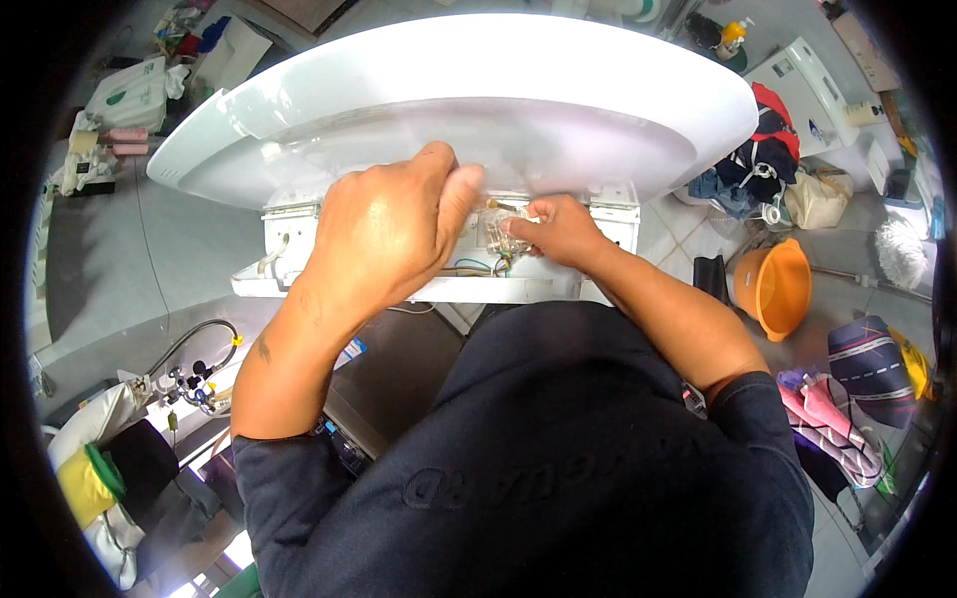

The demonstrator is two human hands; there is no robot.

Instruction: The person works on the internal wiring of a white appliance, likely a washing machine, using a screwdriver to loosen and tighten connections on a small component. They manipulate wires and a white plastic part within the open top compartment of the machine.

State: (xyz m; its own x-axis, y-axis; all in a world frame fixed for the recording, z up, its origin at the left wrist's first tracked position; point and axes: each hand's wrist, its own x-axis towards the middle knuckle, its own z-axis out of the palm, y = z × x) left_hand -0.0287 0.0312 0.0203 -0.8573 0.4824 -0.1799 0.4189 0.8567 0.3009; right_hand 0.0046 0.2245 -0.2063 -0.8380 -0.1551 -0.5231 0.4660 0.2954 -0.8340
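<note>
- My left hand point(384, 234) is curled, thumb pressed against the underside of the raised white lid point(469, 100).
- My right hand point(558, 229) pinches a clear plastic-wrapped wire bundle point(501, 231), which sits in the open white control housing point(439, 261) just below the lid.
- An orange bucket point(776, 287) stands on the floor, well apart.

White bag point(132, 95), green print, far left
</note>
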